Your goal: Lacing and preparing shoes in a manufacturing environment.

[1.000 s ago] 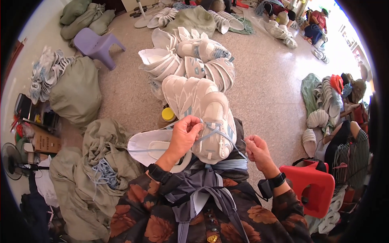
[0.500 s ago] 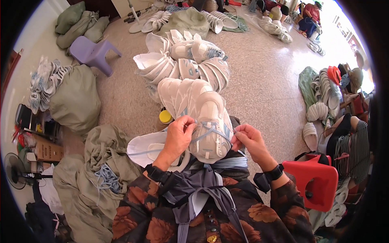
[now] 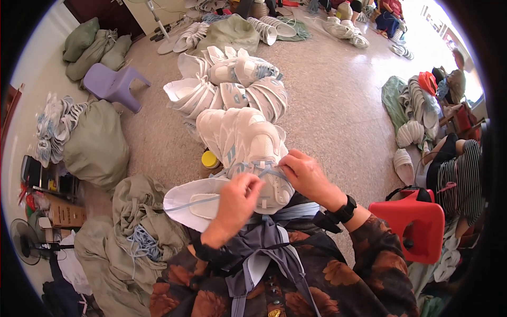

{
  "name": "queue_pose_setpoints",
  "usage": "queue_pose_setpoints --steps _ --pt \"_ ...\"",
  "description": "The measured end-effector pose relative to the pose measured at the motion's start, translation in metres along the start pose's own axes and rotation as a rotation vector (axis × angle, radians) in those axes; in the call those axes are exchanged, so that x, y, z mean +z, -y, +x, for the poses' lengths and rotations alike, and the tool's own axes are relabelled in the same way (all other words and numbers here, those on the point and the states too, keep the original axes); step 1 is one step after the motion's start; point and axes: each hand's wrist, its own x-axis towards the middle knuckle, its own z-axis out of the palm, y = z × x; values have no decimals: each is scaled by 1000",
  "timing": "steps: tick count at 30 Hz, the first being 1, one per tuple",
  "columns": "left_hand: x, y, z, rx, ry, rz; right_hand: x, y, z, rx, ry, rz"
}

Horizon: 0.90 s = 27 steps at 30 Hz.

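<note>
A white and beige shoe upper with a light blue shoelace crossed over its front lies before me at my lap. My right hand pinches the lace at the upper's right eyelets, thumb and forefinger together. Over the upper's left side is my left hand, fingers curled closed; what they hold is hidden. Beside it an open white shoe upper has a blue lace lying across it. Stacked uppers run away from me, nested together. A bundle of light blue laces lies under the upper.
A yellow-lidded jar stands left of the stack. On the left are a purple chair, a full olive sack and loose cloth with tangled laces. A red stool stands right. People sit at the far right.
My right hand has moved left and up onto the upper's eyelets. My left hand has drawn down and toward me, away from the left eyelets. The view has shifted slightly.
</note>
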Motion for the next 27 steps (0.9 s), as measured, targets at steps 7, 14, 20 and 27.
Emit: queue_pose_setpoints --steps 7,14,20,27 --pt "37 7 -28 -101 78 -386 -11 20 22 -165 344 -434" --pt "64 9 -12 -182 31 -538 -5 3 22 -142 252 -203" --pt "28 11 -10 -236 201 -677 0 1 4 269 196 352" --pt "37 15 -20 -264 139 -735 9 -12 -2 503 218 784"
